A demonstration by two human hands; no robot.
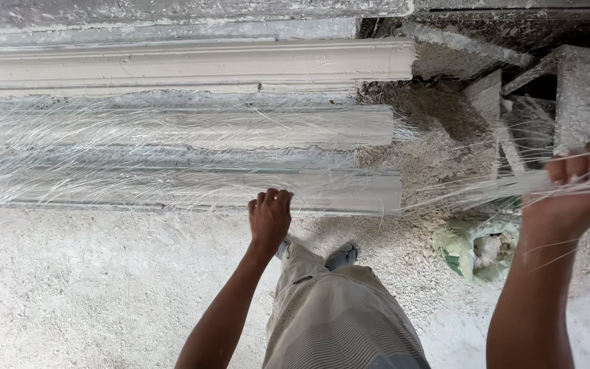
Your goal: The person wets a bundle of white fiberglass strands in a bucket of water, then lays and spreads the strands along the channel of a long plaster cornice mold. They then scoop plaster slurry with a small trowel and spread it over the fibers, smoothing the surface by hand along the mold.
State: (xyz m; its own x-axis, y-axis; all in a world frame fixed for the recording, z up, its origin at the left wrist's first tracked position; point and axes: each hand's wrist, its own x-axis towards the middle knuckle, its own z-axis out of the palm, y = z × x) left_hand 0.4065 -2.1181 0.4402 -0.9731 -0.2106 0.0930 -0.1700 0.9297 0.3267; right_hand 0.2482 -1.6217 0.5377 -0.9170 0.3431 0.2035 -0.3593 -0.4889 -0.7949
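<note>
Nearest me, my trouser leg [339, 314] and shoe [341, 256] stand on a gritty, plaster-dusted floor [90, 287]. My left hand [270, 217] is curled shut with knuckles up, at the near edge of the closest plaster moulding [240, 190]; whether it pinches anything I cannot tell. My right hand [571, 195] is closed on a bundle of pale fibre strands [486, 188] trailing left toward the moulding's end. Fibres lie spread over two mouldings; a third, bare moulding [192, 65] sits farther back, rubble [513, 102] to the right.

Daylight falls on a dusty, plaster-strewn concrete floor [90, 287] with broken slabs [582, 96].
</note>
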